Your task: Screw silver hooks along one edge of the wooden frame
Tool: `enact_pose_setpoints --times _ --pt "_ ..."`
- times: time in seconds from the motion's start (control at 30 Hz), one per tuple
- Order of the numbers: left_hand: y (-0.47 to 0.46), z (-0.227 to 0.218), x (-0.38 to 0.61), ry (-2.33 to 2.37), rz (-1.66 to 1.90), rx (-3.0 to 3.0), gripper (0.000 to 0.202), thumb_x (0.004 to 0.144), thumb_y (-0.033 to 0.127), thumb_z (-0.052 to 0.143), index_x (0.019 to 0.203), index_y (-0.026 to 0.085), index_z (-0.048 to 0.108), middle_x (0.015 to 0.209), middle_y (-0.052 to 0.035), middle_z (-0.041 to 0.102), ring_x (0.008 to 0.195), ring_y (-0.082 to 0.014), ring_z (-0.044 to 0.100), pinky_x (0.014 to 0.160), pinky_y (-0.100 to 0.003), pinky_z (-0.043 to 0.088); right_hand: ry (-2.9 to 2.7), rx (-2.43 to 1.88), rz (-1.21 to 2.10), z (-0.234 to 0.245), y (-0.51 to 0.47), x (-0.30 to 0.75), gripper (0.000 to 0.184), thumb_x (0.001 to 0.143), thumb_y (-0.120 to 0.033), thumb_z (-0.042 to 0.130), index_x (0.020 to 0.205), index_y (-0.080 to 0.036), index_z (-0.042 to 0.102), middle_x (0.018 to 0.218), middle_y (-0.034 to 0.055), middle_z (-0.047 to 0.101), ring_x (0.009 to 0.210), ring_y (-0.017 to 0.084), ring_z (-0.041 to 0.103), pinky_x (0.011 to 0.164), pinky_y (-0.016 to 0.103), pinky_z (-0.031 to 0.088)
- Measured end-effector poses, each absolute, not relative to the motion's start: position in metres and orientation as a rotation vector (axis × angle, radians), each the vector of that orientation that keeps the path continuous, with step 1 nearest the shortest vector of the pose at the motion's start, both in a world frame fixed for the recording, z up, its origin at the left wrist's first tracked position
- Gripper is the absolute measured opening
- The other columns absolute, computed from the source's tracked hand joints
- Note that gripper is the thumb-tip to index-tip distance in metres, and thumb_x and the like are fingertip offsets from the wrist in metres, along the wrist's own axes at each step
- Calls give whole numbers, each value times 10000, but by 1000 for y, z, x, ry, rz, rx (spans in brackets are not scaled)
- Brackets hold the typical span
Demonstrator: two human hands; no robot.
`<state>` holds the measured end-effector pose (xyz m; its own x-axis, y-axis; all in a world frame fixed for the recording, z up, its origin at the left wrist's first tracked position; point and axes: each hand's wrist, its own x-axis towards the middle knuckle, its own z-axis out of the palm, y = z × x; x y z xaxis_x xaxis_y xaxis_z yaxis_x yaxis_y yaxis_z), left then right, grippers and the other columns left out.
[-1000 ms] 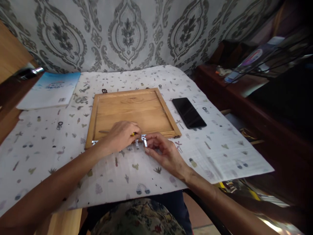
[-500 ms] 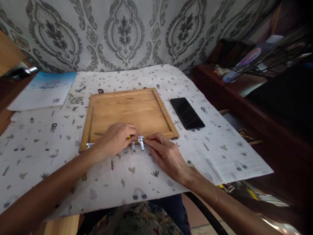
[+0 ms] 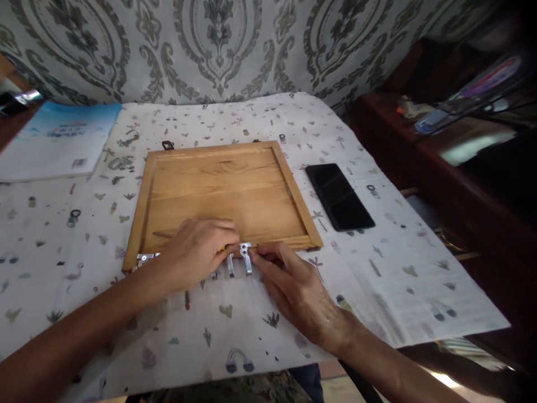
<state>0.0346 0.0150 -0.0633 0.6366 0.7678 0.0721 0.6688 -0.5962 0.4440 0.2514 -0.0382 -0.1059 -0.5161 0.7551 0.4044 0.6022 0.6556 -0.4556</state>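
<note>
A square wooden frame panel (image 3: 222, 184) lies flat on a patterned table cloth (image 3: 369, 268). Small metal brackets (image 3: 245, 258) stick out from its near edge, another (image 3: 145, 258) at the near left corner. My left hand (image 3: 197, 249) is closed over the near edge, gripping a thin tool with a yellow bit showing at the fingertips. My right hand (image 3: 293, 288) rests on the cloth, its fingertips pinching the metal bracket by the frame's edge.
A black phone (image 3: 339, 196) lies right of the frame. A blue and white booklet (image 3: 59, 140) sits at the far left. A dark wooden cabinet (image 3: 440, 184) stands to the right with cluttered items. Patterned wallpaper backs the table.
The view has tilted down and closer. Both hands stay at the frame's near edge; my right fingers have moved in tighter on the bracket.
</note>
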Motion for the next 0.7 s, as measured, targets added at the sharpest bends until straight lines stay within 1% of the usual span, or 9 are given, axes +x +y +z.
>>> enact_pose_setpoints --times 0.1,0.2,0.33,0.57,0.7 --pt "16 -63 34 1132 358 2484 304 929 167 592 627 148 563 653 23 534 625 -107 478 580 -279 279 -2296 -1024 298 -105 -38 251 356 955 -58 442 1214 -168 661 1031 133 674 884 209 676 734 316 601" --pt "16 -62 34 1143 320 2473 299 923 151 591 626 140 556 658 24 531 614 -102 471 569 -278 265 -2293 -999 269 -103 -38 250 341 940 -25 443 1180 -117 667 1016 144 678 875 207 675 726 301 596" --pt "16 -61 34 1147 300 2468 297 914 143 598 621 136 546 645 29 513 586 -91 444 560 -271 253 -2323 -1005 254 -99 -38 248 314 956 -40 418 1137 -73 672 968 147 678 819 194 660 677 282 581" --pt "16 -59 36 1176 274 2475 294 910 142 597 620 141 554 663 21 533 619 -100 470 579 -270 279 -2318 -1022 200 -97 -38 246 287 984 -73 418 1101 -79 680 944 136 684 803 192 669 680 290 593" --pt "15 -54 35 1236 195 2421 238 920 171 598 685 155 632 712 12 596 667 -114 540 606 -264 325 -2304 -1035 210 -98 -38 245 262 975 -72 442 1066 -96 686 944 129 679 803 193 670 699 304 606"
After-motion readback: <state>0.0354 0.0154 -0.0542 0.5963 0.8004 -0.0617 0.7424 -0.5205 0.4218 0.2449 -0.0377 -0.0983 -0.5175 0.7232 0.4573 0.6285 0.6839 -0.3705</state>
